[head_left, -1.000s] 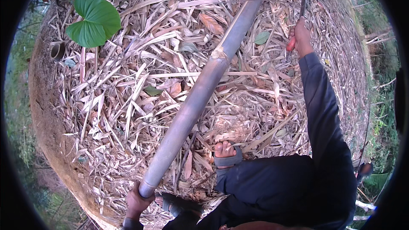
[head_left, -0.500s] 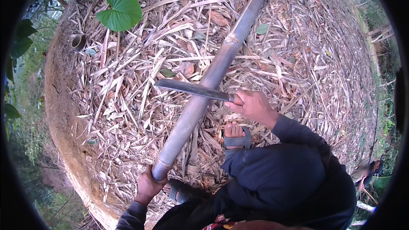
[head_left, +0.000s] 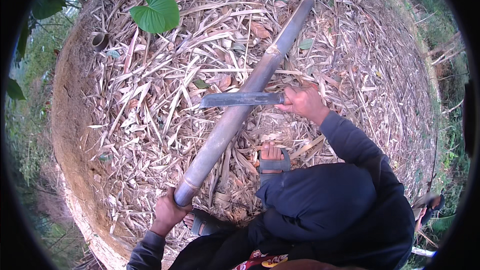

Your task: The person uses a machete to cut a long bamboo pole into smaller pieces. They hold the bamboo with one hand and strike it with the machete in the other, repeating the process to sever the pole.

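A long bamboo pole [head_left: 214, 142] runs slantwise from near my feet to the far right, over dry leaves. My left hand [head_left: 170, 211] is wrapped round its near end, just below a joint ring. In my right hand [head_left: 304, 103] is a machete [head_left: 240, 99], gripped by its wooden handle. The dark blade points left and lies across the pole in this view; whether it touches the bamboo I cannot tell.
Dry leaves [head_left: 150, 90] litter the ground. A broad green leaf [head_left: 156, 9] and a short hollow bamboo piece [head_left: 100, 41] are at the far left. My sandalled foot [head_left: 273, 160] stands right of the pole. Another person [head_left: 425, 209] is at the far right edge.
The machete has turned from slanting to nearly level across the picture, and my right hand has moved slightly right and away from me. My left hand still holds the pole's end.
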Motion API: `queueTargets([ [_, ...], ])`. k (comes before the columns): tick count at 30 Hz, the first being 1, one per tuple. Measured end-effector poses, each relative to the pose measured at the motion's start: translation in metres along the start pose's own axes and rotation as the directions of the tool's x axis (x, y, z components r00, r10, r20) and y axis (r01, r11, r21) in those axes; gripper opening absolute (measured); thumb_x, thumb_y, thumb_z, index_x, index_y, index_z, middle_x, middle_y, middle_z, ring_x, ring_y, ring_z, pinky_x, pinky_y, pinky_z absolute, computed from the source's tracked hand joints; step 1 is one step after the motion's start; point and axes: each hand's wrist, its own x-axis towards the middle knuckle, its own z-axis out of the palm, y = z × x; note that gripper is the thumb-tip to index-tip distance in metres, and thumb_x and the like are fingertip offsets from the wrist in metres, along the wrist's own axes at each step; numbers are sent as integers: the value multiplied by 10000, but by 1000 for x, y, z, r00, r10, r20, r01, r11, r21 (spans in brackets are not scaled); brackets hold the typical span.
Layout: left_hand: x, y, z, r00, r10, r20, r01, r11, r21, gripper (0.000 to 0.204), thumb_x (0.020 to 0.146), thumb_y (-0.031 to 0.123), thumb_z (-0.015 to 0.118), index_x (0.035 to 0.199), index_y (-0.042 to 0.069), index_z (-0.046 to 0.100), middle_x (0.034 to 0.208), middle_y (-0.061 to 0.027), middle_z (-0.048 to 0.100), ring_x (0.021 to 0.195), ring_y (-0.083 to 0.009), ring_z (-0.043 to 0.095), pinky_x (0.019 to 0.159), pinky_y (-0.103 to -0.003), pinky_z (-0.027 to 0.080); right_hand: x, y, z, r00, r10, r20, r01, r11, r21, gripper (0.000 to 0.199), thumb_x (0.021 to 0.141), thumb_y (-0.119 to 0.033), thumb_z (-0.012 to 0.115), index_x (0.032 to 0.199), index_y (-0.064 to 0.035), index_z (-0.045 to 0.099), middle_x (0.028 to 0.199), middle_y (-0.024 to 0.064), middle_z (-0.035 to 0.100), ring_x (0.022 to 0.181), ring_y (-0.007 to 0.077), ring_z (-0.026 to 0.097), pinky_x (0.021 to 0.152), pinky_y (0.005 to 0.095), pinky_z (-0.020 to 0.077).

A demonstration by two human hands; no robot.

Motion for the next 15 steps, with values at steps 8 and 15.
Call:
queueTargets([
  [8,1,-5,1,1000,1,-25,-1,1000,3,559,686,397,819,1014,10,583,708,-259,679,674,-441,706,630,-519,576,-15,-6,-7,959,262,108,-260,965,-28,477,909,-503,717,802,-50,614,583,154,641,503,338,653,479,462,512],
  [15,1,13,-2,1000,5,0,-5,1000,5,474,713,320,807,979,-8,591,741,-270,684,722,-463,703,650,-510,570,-16,28,-15,827,551,115,-546,835,-74,495,918,-520,695,796,-52,592,622,175,663,528,355,670,513,462,551],
])
